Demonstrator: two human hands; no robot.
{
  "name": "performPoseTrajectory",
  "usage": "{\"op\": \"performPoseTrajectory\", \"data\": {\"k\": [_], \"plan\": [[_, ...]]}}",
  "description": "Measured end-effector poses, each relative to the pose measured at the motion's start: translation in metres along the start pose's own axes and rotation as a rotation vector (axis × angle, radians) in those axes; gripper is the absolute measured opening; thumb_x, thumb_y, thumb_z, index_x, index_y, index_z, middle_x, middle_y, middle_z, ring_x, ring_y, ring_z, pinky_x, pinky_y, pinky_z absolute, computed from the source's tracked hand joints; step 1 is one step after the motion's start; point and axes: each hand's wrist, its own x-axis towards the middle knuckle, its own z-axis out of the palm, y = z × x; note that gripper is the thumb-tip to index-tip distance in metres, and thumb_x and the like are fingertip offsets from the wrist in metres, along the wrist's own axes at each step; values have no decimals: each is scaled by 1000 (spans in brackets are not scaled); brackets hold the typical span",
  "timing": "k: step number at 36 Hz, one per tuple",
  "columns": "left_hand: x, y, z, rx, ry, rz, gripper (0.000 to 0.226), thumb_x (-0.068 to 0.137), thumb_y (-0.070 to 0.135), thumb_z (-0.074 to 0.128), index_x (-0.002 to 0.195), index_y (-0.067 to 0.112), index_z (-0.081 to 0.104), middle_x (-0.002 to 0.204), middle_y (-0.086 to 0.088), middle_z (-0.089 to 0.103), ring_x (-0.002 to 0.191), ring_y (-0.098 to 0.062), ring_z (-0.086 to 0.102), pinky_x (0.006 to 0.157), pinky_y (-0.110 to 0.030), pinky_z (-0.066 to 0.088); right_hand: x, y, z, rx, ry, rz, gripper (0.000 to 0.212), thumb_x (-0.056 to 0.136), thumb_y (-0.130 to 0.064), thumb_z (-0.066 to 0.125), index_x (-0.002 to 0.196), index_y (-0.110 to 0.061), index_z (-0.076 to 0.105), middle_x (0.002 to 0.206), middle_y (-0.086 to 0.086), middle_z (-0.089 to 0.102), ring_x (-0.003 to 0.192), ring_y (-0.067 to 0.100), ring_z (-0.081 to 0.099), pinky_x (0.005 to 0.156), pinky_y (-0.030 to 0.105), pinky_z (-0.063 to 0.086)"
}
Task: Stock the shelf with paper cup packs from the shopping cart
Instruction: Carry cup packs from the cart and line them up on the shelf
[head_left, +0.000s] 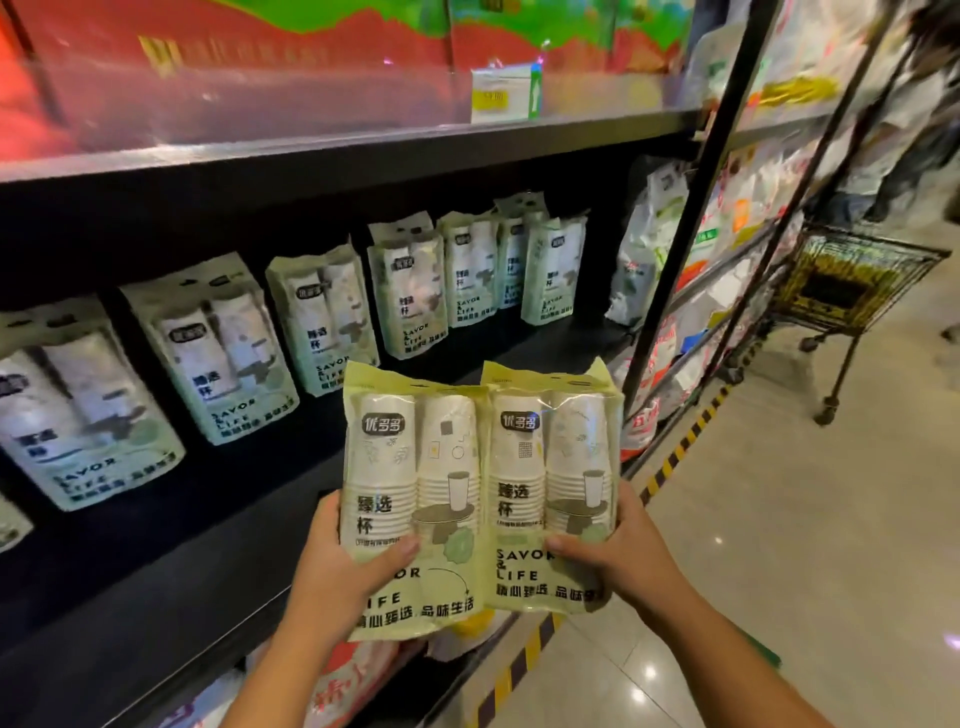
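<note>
We hold two paper cup packs upright and side by side in front of us, their inner edges meeting. Our left hand (340, 564) grips the left pack (410, 483) at its lower left edge, thumb curled across the printed front and fingers hidden behind. Our right hand (621, 556) clamps the right pack (550, 467) the same way at its lower right edge, thumb pressed on the front.

Just beyond and left of our grip lies the black shelf (171, 540). A row of shelved packs (223, 353) of the same kind stands along it, leaning back, running from far left of our hands to above them. Higher up, red cartons (234, 57) sit on the upper shelf (363, 150). Well off to the right of the grip stands the shopping cart (841, 280), and striped tape (675, 457) runs along the floor at the shelving's foot.
</note>
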Motion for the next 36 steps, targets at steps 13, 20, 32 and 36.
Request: {"op": "performPoseTrajectory", "data": {"k": [13, 20, 32, 36], "plan": [[133, 8, 52, 67, 112, -39, 82, 63, 1, 91, 127, 29, 47, 109, 7, 70, 94, -7, 69, 65, -23, 56, 164, -19, -23, -102, -56, -167, 73, 66, -21, 94, 128, -31, 57, 119, -12, 72, 109, 7, 69, 93, 40, 56], [204, 11, 98, 138, 204, -131, 79, 56, 3, 94, 120, 20, 50, 107, -3, 71, 97, -20, 71, 70, -31, 59, 285, -17, -46, -151, -135, -209, 68, 62, -32, 95, 119, -43, 60, 115, -18, 72, 104, 4, 69, 90, 47, 58], [265, 7, 166, 80, 432, -182, 41, 52, 2, 96, 79, 23, 74, 75, 16, 76, 74, 2, 72, 63, -16, 54, 414, -9, -63, -212, -259, -213, 97, 65, -23, 95, 141, -31, 34, 119, -24, 61, 103, -14, 59, 79, 15, 49], [273, 11, 185, 62, 507, -174, 51, 69, -13, 82, 80, 27, 52, 56, 29, 64, 61, 24, 58, 63, -6, 49, 441, -3, -57, -284, -300, -216, 75, 69, -23, 91, 130, -23, 47, 116, -16, 65, 104, -3, 62, 78, 13, 47]]}}
